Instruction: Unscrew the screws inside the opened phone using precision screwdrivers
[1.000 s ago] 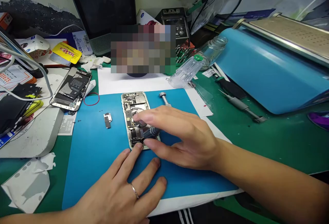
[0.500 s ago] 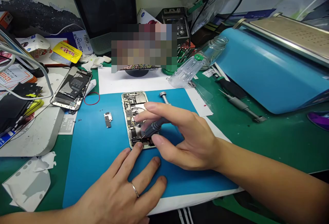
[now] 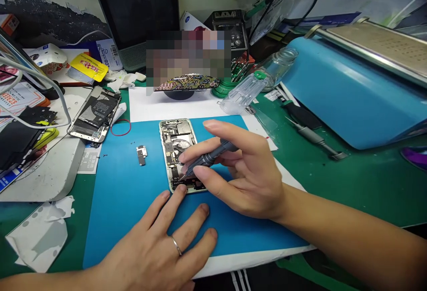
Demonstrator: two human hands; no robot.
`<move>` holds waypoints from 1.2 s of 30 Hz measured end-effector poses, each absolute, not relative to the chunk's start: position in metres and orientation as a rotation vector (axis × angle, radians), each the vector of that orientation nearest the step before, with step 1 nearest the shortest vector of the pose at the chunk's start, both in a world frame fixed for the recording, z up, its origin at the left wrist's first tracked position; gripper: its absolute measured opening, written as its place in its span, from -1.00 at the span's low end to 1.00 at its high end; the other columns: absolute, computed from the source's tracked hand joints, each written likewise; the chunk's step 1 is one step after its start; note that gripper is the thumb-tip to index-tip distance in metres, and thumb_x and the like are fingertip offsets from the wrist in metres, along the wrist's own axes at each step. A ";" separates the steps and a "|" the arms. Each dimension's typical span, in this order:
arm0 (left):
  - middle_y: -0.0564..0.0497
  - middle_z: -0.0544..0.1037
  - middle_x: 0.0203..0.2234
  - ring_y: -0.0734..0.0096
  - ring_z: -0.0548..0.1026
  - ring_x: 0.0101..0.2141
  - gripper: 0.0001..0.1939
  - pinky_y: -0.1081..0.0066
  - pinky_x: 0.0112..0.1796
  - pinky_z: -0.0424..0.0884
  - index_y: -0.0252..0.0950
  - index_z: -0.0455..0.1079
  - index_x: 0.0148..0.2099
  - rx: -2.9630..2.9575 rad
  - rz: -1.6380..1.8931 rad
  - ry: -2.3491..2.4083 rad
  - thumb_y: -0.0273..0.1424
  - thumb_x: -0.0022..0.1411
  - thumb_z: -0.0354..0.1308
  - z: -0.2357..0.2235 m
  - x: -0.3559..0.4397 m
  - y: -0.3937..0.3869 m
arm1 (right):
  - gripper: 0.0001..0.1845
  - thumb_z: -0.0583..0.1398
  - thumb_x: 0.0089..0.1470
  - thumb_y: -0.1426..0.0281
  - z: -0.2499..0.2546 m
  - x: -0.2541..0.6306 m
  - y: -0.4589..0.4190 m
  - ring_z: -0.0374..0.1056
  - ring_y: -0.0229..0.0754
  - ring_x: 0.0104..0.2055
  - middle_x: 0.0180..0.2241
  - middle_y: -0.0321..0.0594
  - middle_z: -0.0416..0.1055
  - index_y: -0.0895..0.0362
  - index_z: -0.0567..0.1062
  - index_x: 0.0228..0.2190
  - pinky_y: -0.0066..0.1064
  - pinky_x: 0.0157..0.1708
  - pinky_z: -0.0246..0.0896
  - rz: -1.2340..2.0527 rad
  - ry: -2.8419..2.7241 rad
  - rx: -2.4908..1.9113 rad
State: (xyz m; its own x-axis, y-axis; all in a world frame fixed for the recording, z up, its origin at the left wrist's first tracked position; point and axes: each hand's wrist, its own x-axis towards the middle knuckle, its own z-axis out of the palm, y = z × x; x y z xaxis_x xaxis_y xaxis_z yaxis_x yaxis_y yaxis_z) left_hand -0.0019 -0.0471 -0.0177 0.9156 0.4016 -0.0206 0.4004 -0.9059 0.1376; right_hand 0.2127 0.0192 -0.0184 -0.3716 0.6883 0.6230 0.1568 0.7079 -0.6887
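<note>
The opened phone [image 3: 170,146] lies on the blue mat [image 3: 123,224], its insides bare. Your right hand [image 3: 247,171], on the phone's right, grasps the screwdriver [image 3: 208,156] loosely, index finger lifted, tip slanting into the phone's lower end; whether it seats in a screw is too small to tell. Your left hand [image 3: 156,237] grips nothing, fingers spread below the phone, one fingertip at its bottom edge. The work looks partway: a small metal plate [image 3: 141,154] and tiny screws [image 3: 105,155] lie loose to the phone's left, while boards and parts remain in its frame. You have most room left of the phone, around that plate; your wrist fills the right side, and the mat's near edge runs below the phone, beyond your left fingers.
</note>
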 end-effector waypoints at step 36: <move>-0.12 0.23 0.38 -0.37 0.20 0.30 -0.39 -0.13 0.19 0.28 -0.25 0.20 0.38 2.968 0.041 0.632 -0.08 0.42 0.09 -0.017 0.000 -0.046 | -0.39 0.18 0.21 0.66 -0.022 0.209 0.015 0.56 -0.22 -0.09 -0.10 -0.16 0.53 0.04 0.22 0.21 -0.40 -0.16 0.64 0.723 -1.856 -0.603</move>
